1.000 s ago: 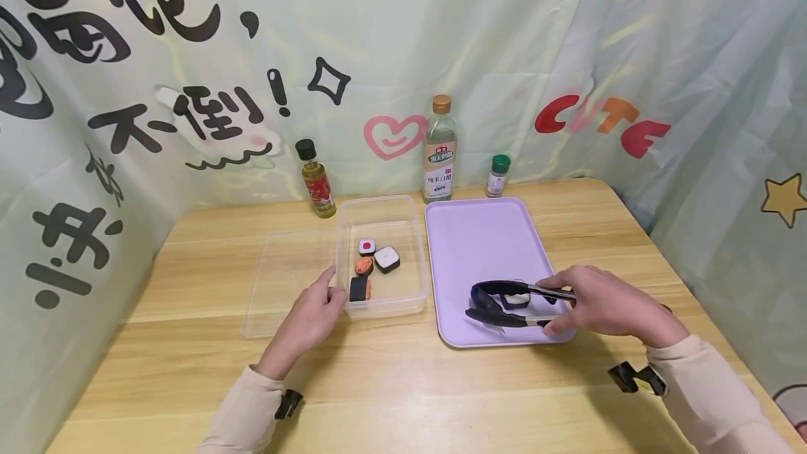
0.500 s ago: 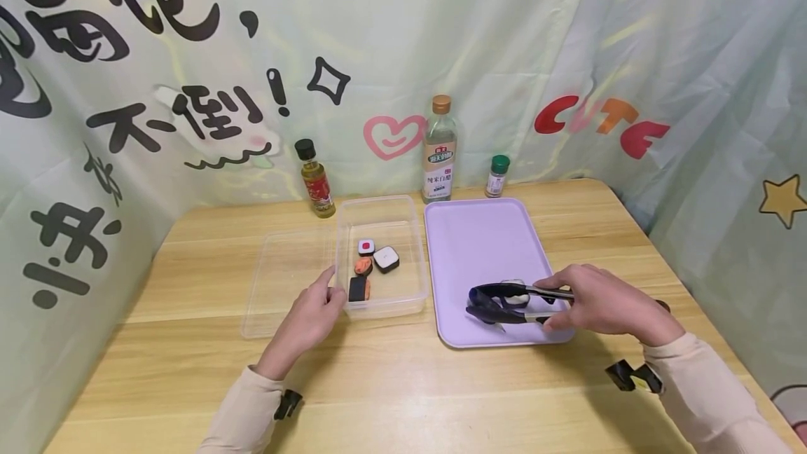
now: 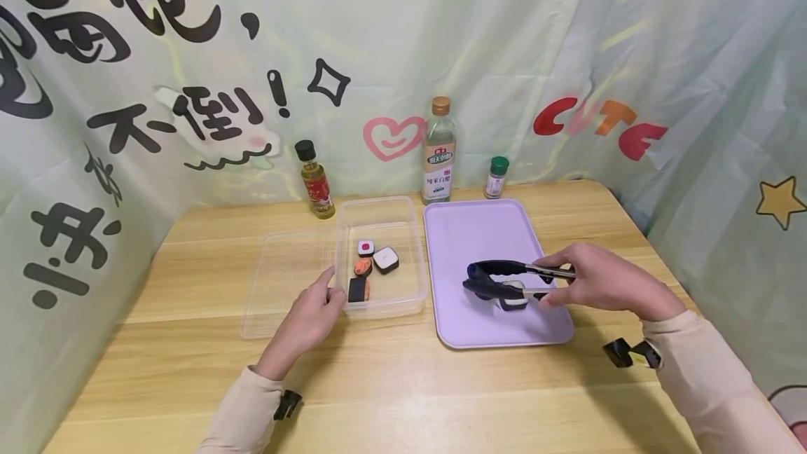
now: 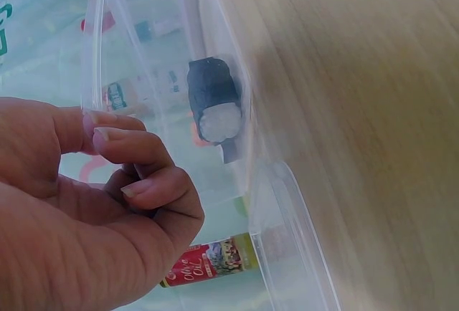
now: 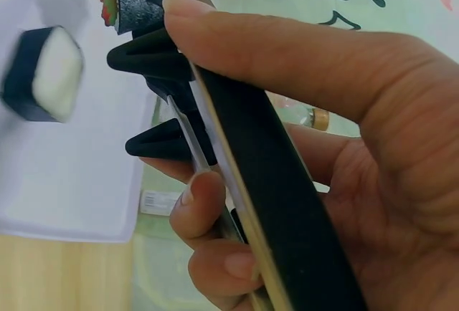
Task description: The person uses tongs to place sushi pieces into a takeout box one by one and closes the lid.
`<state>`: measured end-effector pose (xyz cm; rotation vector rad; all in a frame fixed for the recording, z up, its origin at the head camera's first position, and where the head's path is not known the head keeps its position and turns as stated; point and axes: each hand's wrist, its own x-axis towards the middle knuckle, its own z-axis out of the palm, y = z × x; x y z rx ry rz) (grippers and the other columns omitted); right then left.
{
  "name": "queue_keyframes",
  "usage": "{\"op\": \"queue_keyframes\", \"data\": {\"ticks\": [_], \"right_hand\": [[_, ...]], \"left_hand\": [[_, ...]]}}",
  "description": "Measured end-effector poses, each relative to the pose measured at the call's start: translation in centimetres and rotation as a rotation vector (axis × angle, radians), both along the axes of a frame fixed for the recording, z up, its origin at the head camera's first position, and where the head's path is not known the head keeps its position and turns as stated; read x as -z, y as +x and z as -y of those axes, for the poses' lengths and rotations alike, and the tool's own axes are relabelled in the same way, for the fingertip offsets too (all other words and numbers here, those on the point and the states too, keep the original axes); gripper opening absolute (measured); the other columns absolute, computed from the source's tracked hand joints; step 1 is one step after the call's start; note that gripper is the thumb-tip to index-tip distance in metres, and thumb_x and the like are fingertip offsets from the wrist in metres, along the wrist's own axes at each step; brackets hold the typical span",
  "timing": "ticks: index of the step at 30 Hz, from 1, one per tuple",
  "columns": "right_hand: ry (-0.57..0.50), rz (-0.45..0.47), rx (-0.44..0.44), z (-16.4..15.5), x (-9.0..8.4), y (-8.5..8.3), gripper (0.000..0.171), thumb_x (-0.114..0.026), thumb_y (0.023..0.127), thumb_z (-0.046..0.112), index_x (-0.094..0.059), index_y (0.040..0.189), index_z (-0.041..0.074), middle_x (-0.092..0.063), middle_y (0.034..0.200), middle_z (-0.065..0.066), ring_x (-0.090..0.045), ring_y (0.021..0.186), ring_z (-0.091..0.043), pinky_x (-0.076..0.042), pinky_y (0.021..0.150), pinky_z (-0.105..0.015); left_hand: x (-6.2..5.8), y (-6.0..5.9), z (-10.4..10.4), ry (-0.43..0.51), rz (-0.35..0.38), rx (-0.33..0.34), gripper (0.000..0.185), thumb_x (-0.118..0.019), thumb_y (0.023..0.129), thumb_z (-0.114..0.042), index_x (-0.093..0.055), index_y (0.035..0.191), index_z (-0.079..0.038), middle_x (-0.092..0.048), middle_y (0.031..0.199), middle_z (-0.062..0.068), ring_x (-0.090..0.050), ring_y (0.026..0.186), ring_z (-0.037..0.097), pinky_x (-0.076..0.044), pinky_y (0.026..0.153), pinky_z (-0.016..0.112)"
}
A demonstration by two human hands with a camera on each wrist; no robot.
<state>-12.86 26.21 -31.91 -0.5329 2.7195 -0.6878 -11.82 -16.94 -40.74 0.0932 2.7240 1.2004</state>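
My right hand grips black tongs and holds them just above the purple tray. A black-wrapped rice roll shows right under the lower arm of the tongs. The right wrist view shows it blurred and beside the tongs, so I cannot tell whether it is gripped. My left hand rests with loosely curled fingers against the near left corner of a clear plastic box. The box holds several sushi pieces, one of which lies against its wall.
A clear lid lies left of the box on the wooden table. An olive oil bottle, a tall vinegar bottle and a small green-capped jar stand along the back, against a printed cloth backdrop.
My right hand has lifted the tongs off the tray and drawn them slightly away from me. The rice roll now shows below their lower arm. My left hand has not moved.
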Motion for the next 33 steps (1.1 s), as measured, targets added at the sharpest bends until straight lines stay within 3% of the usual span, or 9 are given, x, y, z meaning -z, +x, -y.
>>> {"op": "queue_keyframes", "data": {"ticks": [5,9,18,24,26,28,30,33], "right_hand": [[-0.01,-0.012,0.004,0.1,-0.9,-0.8,0.064,-0.091,0.073,0.03,-0.071,0.123,-0.004,-0.061,0.085,0.0,-0.036,0.057,-0.011,-0.033,0.05,-0.027],[-0.007,-0.002,0.007,0.4,-1.6,-1.4,0.065,-0.091,0.073,0.029,-0.07,0.126,-0.004,-0.058,0.081,0.001,-0.031,0.055,-0.011,-0.031,0.049,-0.027],[0.039,-0.058,-0.018,1.5,-3.5,-2.5,0.064,-0.089,0.075,0.03,-0.069,0.128,-0.001,-0.025,0.057,0.008,-0.022,0.054,-0.012,-0.027,0.05,-0.028],[0.04,-0.058,-0.058,2.9,-4.5,-3.1,0.064,-0.089,0.076,0.03,-0.069,0.128,-0.002,-0.024,0.054,0.009,-0.02,0.049,-0.01,-0.029,0.051,-0.029],[0.048,-0.063,-0.076,3.5,-4.8,-3.5,0.063,-0.089,0.076,0.029,-0.069,0.128,-0.002,-0.033,0.054,0.008,-0.023,0.05,-0.01,-0.033,0.054,-0.03],[0.057,-0.062,-0.087,4.1,-5.1,-3.8,0.062,-0.089,0.076,0.027,-0.069,0.127,-0.001,-0.049,0.059,0.007,-0.03,0.051,-0.011,-0.037,0.057,-0.032],[0.061,-0.06,-0.103,4.8,-5.4,-4.0,0.061,-0.089,0.076,0.026,-0.07,0.127,-0.001,-0.068,0.077,-0.001,-0.037,0.053,-0.011,-0.041,0.061,-0.033],[0.061,-0.062,-0.128,5.9,-5.8,-4.4,0.06,-0.089,0.076,0.025,-0.07,0.126,-0.001,-0.074,0.109,-0.013,-0.048,0.058,-0.011,-0.044,0.064,-0.034]], "left_hand": [[0.1,0.0,0.0,0.004,0.004,-0.001,0.061,-0.042,0.103,-0.021,-0.028,0.157,0.004,-0.038,0.06,-0.004,-0.029,0.051,0.012,-0.03,0.051,0.028],[0.1,-0.1,0.0,0.005,0.003,-0.002,0.061,-0.042,0.103,-0.02,-0.028,0.157,0.005,-0.037,0.06,-0.004,-0.029,0.05,0.012,-0.03,0.05,0.028],[0.1,0.0,0.0,0.004,0.001,-0.001,0.061,-0.042,0.103,-0.02,-0.028,0.156,0.005,-0.037,0.06,-0.004,-0.029,0.05,0.012,-0.029,0.05,0.028],[0.1,-0.1,0.0,0.008,-0.004,0.001,0.061,-0.042,0.102,-0.02,-0.028,0.156,0.006,-0.038,0.059,-0.004,-0.029,0.05,0.012,-0.028,0.048,0.027],[0.0,-0.1,0.0,0.009,-0.006,0.001,0.061,-0.042,0.102,-0.019,-0.028,0.156,0.006,-0.038,0.059,-0.004,-0.029,0.05,0.012,-0.028,0.048,0.026],[0.0,0.0,0.0,0.006,-0.008,0.001,0.061,-0.043,0.102,-0.018,-0.028,0.156,0.006,-0.038,0.059,-0.004,-0.029,0.05,0.012,-0.028,0.048,0.026],[0.0,-0.1,0.0,0.002,-0.007,0.001,0.061,-0.043,0.102,-0.019,-0.028,0.156,0.006,-0.038,0.059,-0.004,-0.029,0.05,0.012,-0.027,0.048,0.026],[0.0,-0.1,0.0,-0.001,-0.002,0.0,0.061,-0.042,0.102,-0.019,-0.028,0.156,0.006,-0.038,0.059,-0.004,-0.029,0.05,0.012,-0.027,0.049,0.026]]}}
